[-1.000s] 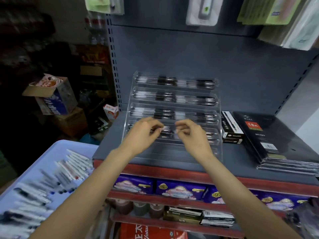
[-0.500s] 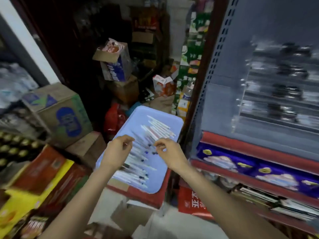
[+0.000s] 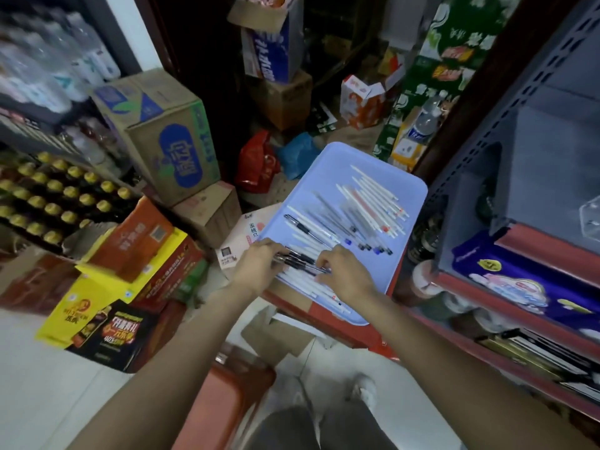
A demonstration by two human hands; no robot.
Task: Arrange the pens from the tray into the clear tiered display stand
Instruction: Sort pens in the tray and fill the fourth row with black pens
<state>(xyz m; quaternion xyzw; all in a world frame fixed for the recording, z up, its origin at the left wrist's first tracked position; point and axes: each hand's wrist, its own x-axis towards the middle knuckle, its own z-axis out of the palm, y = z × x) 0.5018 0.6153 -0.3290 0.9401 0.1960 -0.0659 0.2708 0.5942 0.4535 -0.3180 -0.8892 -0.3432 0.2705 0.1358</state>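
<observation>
1. Both hands are down on the near end of the lilac tray (image 3: 328, 160), presumably because the dark-capped pens (image 3: 300, 259) lie bunched there and can be lifted as a set.
2. The left hand (image 3: 259, 266) curls its fingers over one end of that bunch; the right hand (image 3: 344, 271) pinches the other end, so each grip is closed on pens.
3. The loose white pens (image 3: 373, 203) lie roughly parallel further up the tray, untouched.
4. The clear tiered display stand (image 3: 591, 219) shows only as a transparent corner at the right edge, on the grey shelf, I think.
5. Writing is mostly blurred: a blue logo on the cardboard carton (image 3: 162, 131) and Chinese characters on the pale box (image 3: 246, 235) beside the tray, neither readable.
</observation>
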